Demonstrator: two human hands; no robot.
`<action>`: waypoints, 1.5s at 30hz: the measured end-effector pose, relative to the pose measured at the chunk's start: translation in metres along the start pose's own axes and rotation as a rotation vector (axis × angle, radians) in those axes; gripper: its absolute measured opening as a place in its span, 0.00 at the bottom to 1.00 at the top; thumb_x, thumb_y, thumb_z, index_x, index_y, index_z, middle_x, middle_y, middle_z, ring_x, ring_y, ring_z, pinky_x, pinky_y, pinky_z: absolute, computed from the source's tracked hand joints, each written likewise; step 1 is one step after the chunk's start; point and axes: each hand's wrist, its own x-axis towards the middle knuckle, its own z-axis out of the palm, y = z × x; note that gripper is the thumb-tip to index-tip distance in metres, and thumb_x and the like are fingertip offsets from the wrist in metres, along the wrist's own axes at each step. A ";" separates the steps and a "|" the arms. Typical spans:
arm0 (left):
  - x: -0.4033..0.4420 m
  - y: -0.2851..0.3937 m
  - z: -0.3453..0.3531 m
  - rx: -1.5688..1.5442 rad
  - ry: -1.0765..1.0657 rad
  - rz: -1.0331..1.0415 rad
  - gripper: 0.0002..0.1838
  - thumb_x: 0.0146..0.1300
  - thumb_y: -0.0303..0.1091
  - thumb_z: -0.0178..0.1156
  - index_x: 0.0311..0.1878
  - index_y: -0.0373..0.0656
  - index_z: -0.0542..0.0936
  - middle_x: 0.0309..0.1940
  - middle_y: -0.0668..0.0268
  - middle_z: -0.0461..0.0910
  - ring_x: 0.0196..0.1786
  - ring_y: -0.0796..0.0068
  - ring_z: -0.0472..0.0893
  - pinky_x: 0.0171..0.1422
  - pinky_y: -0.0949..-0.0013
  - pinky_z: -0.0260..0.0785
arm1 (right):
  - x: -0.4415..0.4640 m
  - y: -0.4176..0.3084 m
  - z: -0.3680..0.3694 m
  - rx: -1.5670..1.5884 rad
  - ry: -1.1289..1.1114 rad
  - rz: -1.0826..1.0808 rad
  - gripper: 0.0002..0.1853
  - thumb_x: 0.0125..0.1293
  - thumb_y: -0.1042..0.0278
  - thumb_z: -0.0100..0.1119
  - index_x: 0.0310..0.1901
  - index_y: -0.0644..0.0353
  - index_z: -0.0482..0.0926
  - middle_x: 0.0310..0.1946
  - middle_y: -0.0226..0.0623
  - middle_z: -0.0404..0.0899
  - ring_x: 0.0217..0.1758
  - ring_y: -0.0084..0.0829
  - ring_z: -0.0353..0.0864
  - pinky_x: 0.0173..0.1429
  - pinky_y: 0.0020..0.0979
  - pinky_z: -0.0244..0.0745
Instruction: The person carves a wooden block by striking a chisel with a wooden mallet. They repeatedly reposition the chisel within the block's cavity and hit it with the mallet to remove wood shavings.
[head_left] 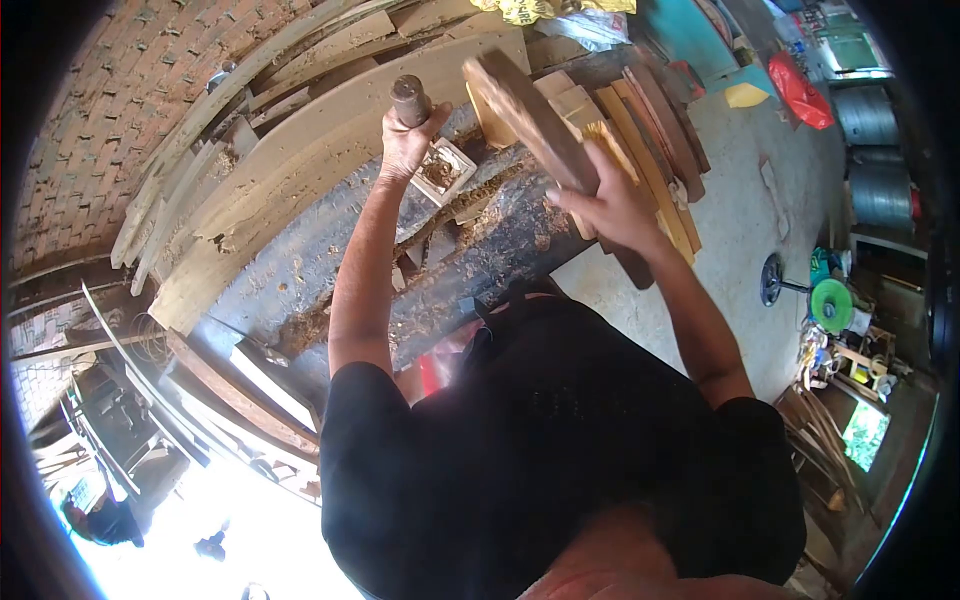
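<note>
My left hand (pixel 405 145) is wrapped round the upright round handle of a chisel (pixel 409 97); its blade is hidden beneath the fist. Just below and to the right of that hand lies a small square wooden piece (pixel 443 172) with a hollowed middle full of shavings. In my right hand (pixel 610 200) is a thick wooden mallet (pixel 530 115), shaped like a flat club and raised to the right of the chisel, apart from it. The dark workbench (pixel 330 240) beneath is strewn with wood chips.
Long curved boards (pixel 330 130) line the far side by a brick wall (pixel 150 110). Several planks (pixel 650 130) are stacked right of the bench. A green fan (pixel 830 304) and metal drums (pixel 866 115) stand further right. Another person (pixel 108 522) is at lower left.
</note>
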 end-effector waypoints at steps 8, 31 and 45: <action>0.003 -0.014 0.001 0.012 -0.008 0.035 0.12 0.56 0.33 0.71 0.27 0.44 0.75 0.22 0.77 0.75 0.25 0.85 0.71 0.32 0.75 0.66 | 0.032 -0.154 -0.035 0.189 0.117 -0.352 0.35 0.62 0.57 0.69 0.62 0.70 0.64 0.49 0.44 0.76 0.32 0.27 0.80 0.34 0.27 0.76; 0.017 -0.023 -0.007 -0.185 -0.022 0.000 0.15 0.54 0.31 0.71 0.21 0.48 0.72 0.19 0.78 0.72 0.23 0.86 0.68 0.30 0.75 0.63 | 0.045 -0.097 0.008 -0.018 0.023 -0.048 0.24 0.64 0.57 0.66 0.49 0.65 0.66 0.35 0.48 0.82 0.23 0.33 0.82 0.25 0.33 0.80; 0.010 -0.010 -0.012 -0.131 -0.018 0.028 0.17 0.56 0.33 0.72 0.21 0.48 0.70 0.19 0.79 0.70 0.23 0.87 0.67 0.30 0.75 0.62 | 0.034 -0.091 0.014 0.169 0.084 -0.141 0.28 0.62 0.51 0.68 0.51 0.64 0.68 0.36 0.44 0.82 0.23 0.21 0.80 0.19 0.23 0.76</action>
